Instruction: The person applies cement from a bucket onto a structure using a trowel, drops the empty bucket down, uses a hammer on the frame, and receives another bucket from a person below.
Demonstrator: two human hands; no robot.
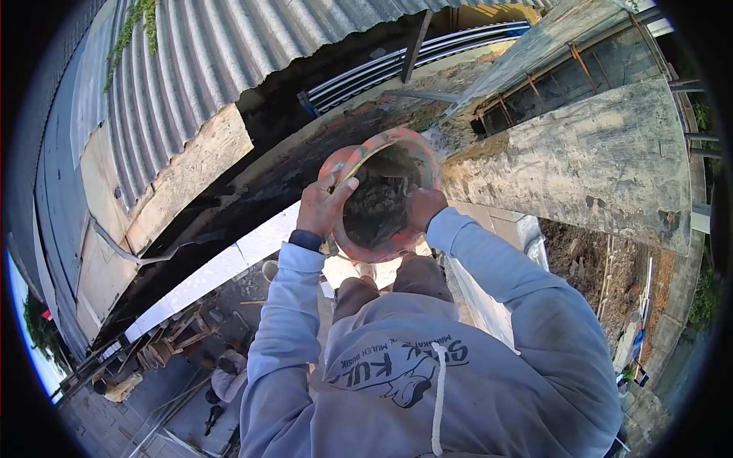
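A worn red bucket [429, 156], its rim smeared with grey, is held tilted so its mouth faces me. Dark grey wet-looking mortar [374, 210] coats the inside. My left hand [324, 204], with a dark band at the wrist, grips the left rim, thumb over the edge. A thin yellow strip [353, 169] runs along the rim by that thumb. On the right side my right hand [424, 208] is closed in a fist at the bucket's mouth, overlapping the rim; what its fingers hold is hidden.
Corrugated roofing [221, 53] slopes at the upper left. A concrete beam form [573, 160] with rusty bars [584, 65] juts in from the right. Far below, a person [229, 374] is near wood scraps [179, 336]. Broken soil [576, 259] lies lower right.
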